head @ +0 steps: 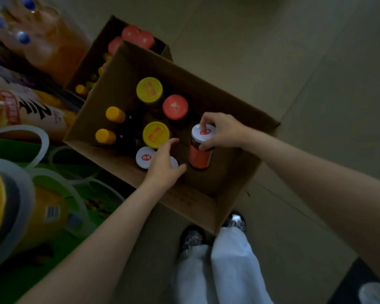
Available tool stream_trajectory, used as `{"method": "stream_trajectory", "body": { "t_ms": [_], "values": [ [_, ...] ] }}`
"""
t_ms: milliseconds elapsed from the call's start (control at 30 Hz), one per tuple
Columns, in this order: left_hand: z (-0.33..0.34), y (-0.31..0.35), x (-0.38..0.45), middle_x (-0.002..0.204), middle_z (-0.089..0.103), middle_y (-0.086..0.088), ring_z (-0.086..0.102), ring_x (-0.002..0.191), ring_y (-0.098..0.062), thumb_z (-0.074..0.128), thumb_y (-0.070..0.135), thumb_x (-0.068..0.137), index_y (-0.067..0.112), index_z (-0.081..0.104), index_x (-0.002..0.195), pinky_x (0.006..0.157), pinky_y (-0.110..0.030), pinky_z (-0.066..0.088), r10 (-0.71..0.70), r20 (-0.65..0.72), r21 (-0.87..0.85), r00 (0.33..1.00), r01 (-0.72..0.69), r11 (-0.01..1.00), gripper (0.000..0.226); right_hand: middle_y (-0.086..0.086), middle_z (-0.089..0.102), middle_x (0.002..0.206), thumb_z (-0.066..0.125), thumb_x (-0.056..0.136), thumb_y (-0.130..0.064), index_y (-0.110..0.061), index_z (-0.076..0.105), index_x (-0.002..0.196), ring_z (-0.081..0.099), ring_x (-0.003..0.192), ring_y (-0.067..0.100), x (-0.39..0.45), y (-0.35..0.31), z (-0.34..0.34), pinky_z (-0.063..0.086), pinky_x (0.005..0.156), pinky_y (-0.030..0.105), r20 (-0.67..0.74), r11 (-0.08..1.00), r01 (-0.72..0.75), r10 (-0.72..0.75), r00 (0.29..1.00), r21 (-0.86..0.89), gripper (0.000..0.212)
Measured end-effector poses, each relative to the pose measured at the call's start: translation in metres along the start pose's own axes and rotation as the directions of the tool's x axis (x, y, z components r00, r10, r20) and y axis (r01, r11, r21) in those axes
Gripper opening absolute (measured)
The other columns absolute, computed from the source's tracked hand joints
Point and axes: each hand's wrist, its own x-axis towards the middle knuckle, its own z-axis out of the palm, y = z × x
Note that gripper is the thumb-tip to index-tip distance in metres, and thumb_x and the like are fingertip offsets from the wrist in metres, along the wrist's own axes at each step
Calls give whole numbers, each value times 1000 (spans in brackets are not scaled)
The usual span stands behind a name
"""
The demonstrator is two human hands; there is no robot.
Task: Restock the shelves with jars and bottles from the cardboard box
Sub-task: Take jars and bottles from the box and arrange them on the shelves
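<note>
Dim, soft, wide-angle view with dark corners.

The light was low and flat, with no clear source; the floor [272,51] read as dull olive-grey. The cardboard box [206,207] held deep shadow along its inner walls. Bottles [42,40] at the upper left and left edge were smeared and bent by lens distortion. The lids [149,89] showed soft, their print unreadable. The lower right corner fell nearly black.

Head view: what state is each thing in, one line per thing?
Cardboard box: open, partly filled.
White-lidded jar: capped, upright, raised above the others.
Right hand: grips that jar's lid.
Left hand: fingers loosely curled over a second white-lidded jar, holds nothing.
Yellow-lidded jars: capped, upright in the box.
</note>
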Motion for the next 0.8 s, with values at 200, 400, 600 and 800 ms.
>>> {"method": "stream_trajectory", "body": {
  "t_ms": [200, 400, 600, 800],
  "values": [
    [-23, 46, -13, 122, 57, 3, 54, 105, -8, 72, 19, 78, 23, 40, 128, 84, -20, 44, -56, 413, -234, 909, 165, 958, 60, 0, 59, 102, 77, 73, -28, -22, 53, 84, 56, 92, 14, -31, -37, -57, 50, 76, 32, 259, 932, -112, 21, 966, 344, 28],
    [-27, 54, -22, 94, 63, 2, 62, 83, -11, 71, 21, 78, 27, 50, 102, 62, -20, 49, -150, 320, -489, 935, 299, 820, 32, -4, 48, 73, 64, 78, -57, -18, 41, 74, 46, 66, 11, -25, -61, -34, 33, 55, 20, 65, 991, -73, 66, 996, 116, 46],
    [-40, 13, -32, 98, 67, -4, 64, 92, -22, 76, 23, 59, 16, 56, 116, 76, -34, 53, -250, 153, -823, 956, 263, 503, 60, 16, 61, 110, 51, 95, -29, -6, 51, 116, 64, 91, 26, -12, -43, 3, 53, 72, 29, 125, 940, -162, 130, 984, 299, 32],
    [-46, -12, -11, 101, 64, 7, 61, 98, -13, 75, 17, 73, 28, 53, 111, 80, -30, 50, -339, -229, -765, 912, 46, 642, 46, 7, 30, 145, 63, 85, -14, -13, 24, 146, 38, 125, 29, 19, -30, 111, 40, 100, 42, 339, 803, 337, -180, 923, -491, 72]
  ]
}}
